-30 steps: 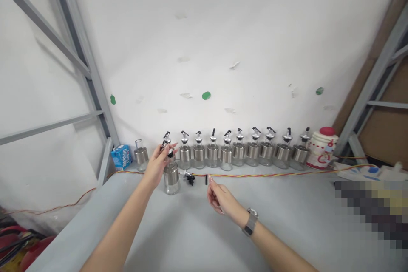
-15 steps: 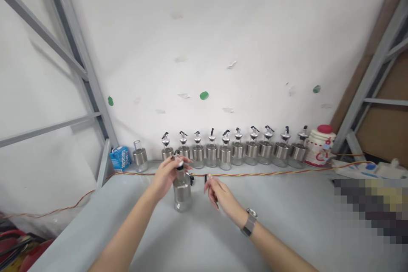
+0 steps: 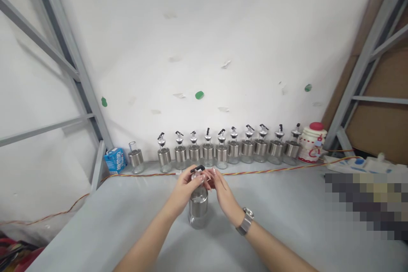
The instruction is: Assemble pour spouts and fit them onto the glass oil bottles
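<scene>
A glass oil bottle [image 3: 198, 209] with a brushed steel band stands upright on the grey table in front of me. On its neck sits a pour spout [image 3: 198, 169] with a black flip lid, partly covered by fingers. My left hand [image 3: 183, 189] is closed around the spout and the top of the neck from the left. From the right, my right hand [image 3: 225, 193], with a watch on its wrist, has its curled fingertips at the same spout. Exactly where those fingertips touch is partly hidden.
Along the wall stands a row of several similar bottles with spouts [image 3: 208, 153]. One bottle without a spout [image 3: 136, 160] is at the left, beside a blue drink carton [image 3: 115, 160]. A white and red jar [image 3: 313, 142] ends the row. A twisted cable [image 3: 255, 172] crosses the table.
The bottle stands further right and closer to me in view. My right hand has moved left to the spout, and the small black item behind the bottle no longer shows.
</scene>
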{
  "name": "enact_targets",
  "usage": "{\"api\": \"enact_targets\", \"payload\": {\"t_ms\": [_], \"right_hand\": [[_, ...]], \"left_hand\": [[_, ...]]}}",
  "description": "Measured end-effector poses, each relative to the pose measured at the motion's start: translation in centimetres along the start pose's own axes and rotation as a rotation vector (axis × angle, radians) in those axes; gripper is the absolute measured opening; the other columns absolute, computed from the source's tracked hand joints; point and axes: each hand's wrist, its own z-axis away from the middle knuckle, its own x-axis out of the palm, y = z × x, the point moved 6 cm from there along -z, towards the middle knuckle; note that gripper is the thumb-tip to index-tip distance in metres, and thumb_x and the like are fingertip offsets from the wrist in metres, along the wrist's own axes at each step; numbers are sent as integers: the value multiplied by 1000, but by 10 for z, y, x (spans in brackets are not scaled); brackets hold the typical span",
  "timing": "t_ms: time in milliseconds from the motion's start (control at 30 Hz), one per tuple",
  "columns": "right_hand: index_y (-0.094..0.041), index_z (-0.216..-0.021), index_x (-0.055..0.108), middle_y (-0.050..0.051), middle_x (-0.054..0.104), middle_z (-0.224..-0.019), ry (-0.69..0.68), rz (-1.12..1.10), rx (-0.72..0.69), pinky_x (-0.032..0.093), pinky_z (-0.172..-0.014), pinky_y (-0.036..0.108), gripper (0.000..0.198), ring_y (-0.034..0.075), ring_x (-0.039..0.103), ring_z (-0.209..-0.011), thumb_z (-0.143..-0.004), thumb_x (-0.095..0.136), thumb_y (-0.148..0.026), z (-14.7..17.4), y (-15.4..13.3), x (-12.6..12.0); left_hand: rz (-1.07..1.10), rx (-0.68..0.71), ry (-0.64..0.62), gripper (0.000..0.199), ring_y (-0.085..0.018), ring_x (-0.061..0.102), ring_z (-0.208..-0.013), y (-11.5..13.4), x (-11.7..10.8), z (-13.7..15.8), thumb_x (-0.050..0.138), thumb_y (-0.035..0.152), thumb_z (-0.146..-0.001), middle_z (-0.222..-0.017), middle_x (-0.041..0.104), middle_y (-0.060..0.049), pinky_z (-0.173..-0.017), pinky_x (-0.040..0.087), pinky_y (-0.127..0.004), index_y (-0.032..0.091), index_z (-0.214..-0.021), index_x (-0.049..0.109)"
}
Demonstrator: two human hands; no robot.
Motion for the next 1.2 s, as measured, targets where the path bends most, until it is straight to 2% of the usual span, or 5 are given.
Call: {"api": "enact_targets", "payload": {"t_ms": [200, 467, 733, 933, 1200], "right_hand": [[-22, -115, 46, 6, 52, -117, -29, -10, -76, 33, -95, 35, 37, 17, 45, -108, -89, 29, -41, 5, -11, 1], [-22, -114, 49, 6, 59, -107, 26, -58, -83, 35, -94, 38, 43, 19, 51, -103, -86, 29, -47, 0, -6, -4], [-21, -115, 49, 8, 57, -112, 31, -75, 9, 40, -89, 40, 46, 21, 53, -101, -84, 31, -51, -6, 12, -6], [-22, -120, 41, 7, 53, -116, 31, -1, -11, 34, -96, 38, 42, 19, 47, -109, -82, 44, -39, -2, 20, -3], [-21, -114, 49, 5, 51, -119, -22, 119, -9, 29, -100, 37, 34, 18, 44, -112, -85, 39, -36, 1, 14, 2]], "left_hand": [[-41, 43, 9, 19, -17, 56, -74, -1, -4, -2, 49, 28, -77, -74, 62, -5, -72, 39, -27, 14, -72, 61], [-174, 120, 105, 19, -14, 53, -75, -12, -10, -3, 50, 32, -77, -77, 60, -2, -72, 39, -25, 16, -79, 59], [-660, 235, 307, 61, -20, 48, -100, -22, -36, 1, 49, 32, -78, -110, 50, -8, -89, 33, -36, 26, -132, 21], [-890, 266, 377, 47, -22, 53, -91, -9, -42, 3, 57, 37, -72, -92, 60, -6, -89, 31, -42, 25, -116, 47], [-952, 379, 322, 45, -22, 48, -101, -1, -28, 8, 55, 34, -74, -106, 54, -8, -89, 34, -40, 27, -118, 45]]}}
